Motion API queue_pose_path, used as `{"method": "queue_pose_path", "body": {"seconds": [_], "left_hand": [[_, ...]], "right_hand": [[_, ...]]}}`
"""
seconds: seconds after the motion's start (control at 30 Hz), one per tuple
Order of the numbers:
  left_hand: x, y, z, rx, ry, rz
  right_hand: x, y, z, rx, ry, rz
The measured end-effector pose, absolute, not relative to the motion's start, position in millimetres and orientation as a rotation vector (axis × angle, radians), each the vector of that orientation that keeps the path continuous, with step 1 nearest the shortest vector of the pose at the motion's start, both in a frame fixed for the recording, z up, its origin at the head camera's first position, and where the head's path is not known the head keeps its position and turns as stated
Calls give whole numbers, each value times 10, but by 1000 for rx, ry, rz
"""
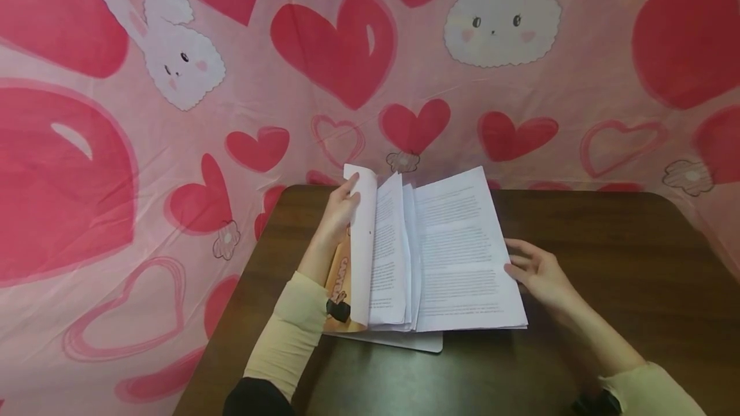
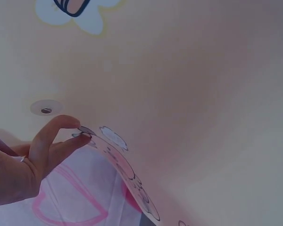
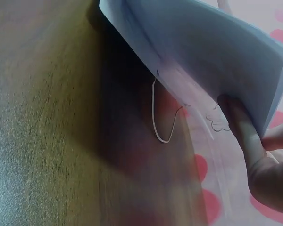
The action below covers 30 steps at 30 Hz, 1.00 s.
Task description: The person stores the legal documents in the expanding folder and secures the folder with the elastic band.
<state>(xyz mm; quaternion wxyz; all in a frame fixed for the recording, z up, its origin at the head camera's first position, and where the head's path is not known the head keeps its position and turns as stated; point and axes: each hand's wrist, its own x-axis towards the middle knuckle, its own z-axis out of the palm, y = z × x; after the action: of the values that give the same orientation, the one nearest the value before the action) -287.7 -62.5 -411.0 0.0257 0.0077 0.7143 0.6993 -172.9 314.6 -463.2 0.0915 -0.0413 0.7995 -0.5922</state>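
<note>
A stack of printed white sheets [image 1: 457, 249] is held up above the table, spread like an open book. At its left is a cover [image 1: 362, 262] with a white inner side and an orange cartoon print outside. My left hand [image 1: 340, 210] pinches the upper left edge of this cover; in the left wrist view the cover's printed edge [image 2: 118, 160] curls away from the fingertips. My right hand [image 1: 540, 273] pinches the sheets' right edge, thumb and fingers on opposite faces. In the right wrist view, a thin white cord [image 3: 153, 113] hangs in a loop below the sheets [image 3: 193, 47].
A flat white piece [image 1: 405, 341] with a rounded corner shows under the sheets. All of this is over a dark brown wooden table [image 1: 607, 255]. A pink cloth backdrop [image 1: 416, 82] with hearts and rabbits stands behind the table and along its left side.
</note>
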Motion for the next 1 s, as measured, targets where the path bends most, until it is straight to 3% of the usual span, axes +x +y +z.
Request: {"method": "queue_pose_path", "body": {"seconds": [0.27, 1.0], "left_hand": [[-2882, -611, -4135, 16, 2181, 2180], [-2863, -552, -4180, 33, 2282, 2122]], "right_hand": [[-1675, 2990, -4695, -207, 2418, -1806], [-1596, 2483, -4906, 64, 2180, -1978]]}}
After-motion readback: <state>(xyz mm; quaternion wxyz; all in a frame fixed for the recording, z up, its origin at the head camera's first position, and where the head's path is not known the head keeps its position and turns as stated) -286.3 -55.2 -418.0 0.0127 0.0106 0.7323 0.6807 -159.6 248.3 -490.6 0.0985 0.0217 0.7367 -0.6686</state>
